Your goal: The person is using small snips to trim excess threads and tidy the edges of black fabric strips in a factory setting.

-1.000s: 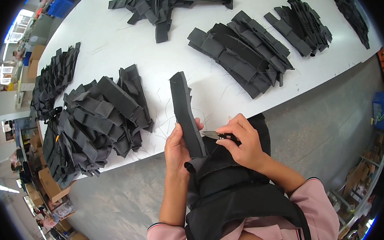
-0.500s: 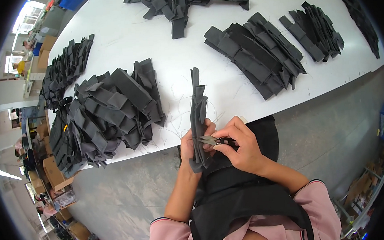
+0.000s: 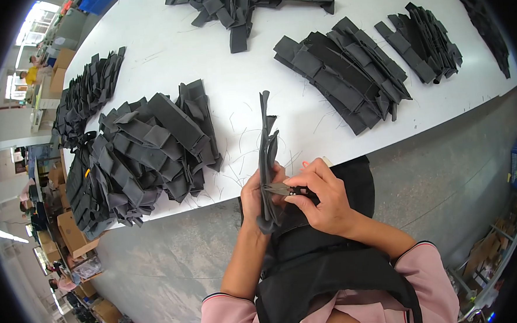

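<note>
My left hand (image 3: 253, 195) grips a long dark grey fabric strip (image 3: 265, 139) held upright and edge-on over the near edge of the white table (image 3: 230, 69). My right hand (image 3: 323, 194) holds small thread snips (image 3: 283, 189), their metal blades touching the strip's lower part. A black apron covers my lap below both hands.
Piles of dark fabric strips lie on the table: a big heap (image 3: 141, 150) at left, a row (image 3: 88, 94) at far left, stacks (image 3: 347, 63) at centre right, (image 3: 422, 42) at right, and another pile (image 3: 244, 4) at the back. Loose threads scatter nearby. Cardboard boxes (image 3: 69, 230) stand on the floor at left.
The strip has turned from flat-on to edge-on in my left hand. My right hand with the snips stays at its lower part.
</note>
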Demonstrator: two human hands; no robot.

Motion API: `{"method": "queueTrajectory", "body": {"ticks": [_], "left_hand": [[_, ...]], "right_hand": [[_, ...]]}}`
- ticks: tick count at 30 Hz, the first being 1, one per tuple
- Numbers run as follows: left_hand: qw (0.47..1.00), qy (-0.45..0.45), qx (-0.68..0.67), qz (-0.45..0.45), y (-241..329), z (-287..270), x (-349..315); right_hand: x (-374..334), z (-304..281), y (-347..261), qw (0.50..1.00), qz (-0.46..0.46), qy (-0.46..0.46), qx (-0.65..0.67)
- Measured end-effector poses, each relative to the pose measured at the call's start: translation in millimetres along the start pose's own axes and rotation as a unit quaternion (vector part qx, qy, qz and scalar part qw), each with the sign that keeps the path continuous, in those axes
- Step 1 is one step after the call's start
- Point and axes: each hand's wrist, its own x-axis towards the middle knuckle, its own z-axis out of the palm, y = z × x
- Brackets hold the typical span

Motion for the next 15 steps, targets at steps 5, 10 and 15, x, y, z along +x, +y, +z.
{"method": "queueTrajectory", "body": {"ticks": [5, 10, 15], "left_hand": [[0.997, -0.024, -0.055, -0.051, -5.2, 5.2, -3.5], [0.986, 0.156, 0.024, -0.061, -5.3, 38.8, -6.7], [0.996, 0.067, 0.012, -0.062, -9.6, 19.4, -4.5]], "right_hand": [[-1.9, 4.5, 1.4, 1.000, -0.013, 0.009, 0.004], [-5.1, 7.0, 3.6, 0.999, -0.019, 0.027, 0.010], [-11.5, 13.1, 7.2, 0.996, -0.059, 0.056, -0.030]]}}
